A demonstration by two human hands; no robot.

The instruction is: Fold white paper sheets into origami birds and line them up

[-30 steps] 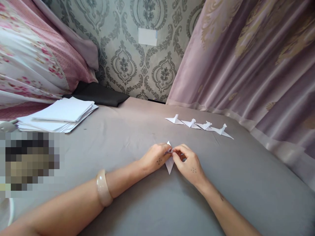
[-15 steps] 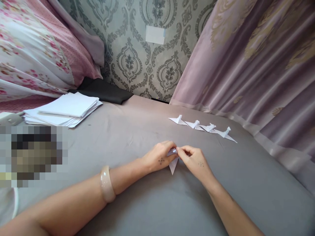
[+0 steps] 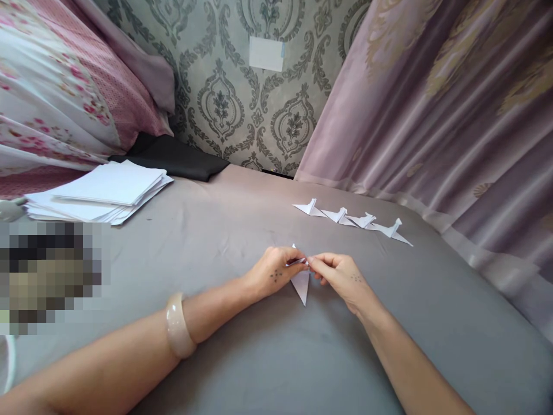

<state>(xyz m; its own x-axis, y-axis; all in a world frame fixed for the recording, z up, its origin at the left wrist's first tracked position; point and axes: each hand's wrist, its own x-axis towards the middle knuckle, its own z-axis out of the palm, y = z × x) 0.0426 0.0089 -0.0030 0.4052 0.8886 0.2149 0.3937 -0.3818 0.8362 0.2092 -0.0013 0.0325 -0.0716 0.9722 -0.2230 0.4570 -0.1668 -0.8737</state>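
Observation:
Between my two hands is a small folded white paper figure [image 3: 301,286], with one pointed flap aimed toward me and another tip showing behind my fingers. My left hand [image 3: 276,271], with a pale bangle [image 3: 180,327] on its forearm, pinches the figure from the left. From the right, my right hand [image 3: 339,275] pinches a small upper part of it between thumb and forefinger. The folds under my fingertips are hidden. Farther back to the right, several finished-looking folded paper figures [image 3: 341,215] stand in a slanting row, each with a raised head-like piece.
A stack of white paper sheets [image 3: 108,183] lies at the back left, beside black fabric [image 3: 173,154]. Pink curtains [image 3: 389,115] border the grey sheet-covered surface [image 3: 233,242] on the right. A white cable [image 3: 9,363] and a blurred-out patch are at the left edge.
The paper figure has turned slightly, so its far tip now shows past my left fingers. Both hands keep their pinch on it. The whole view has shifted a little.

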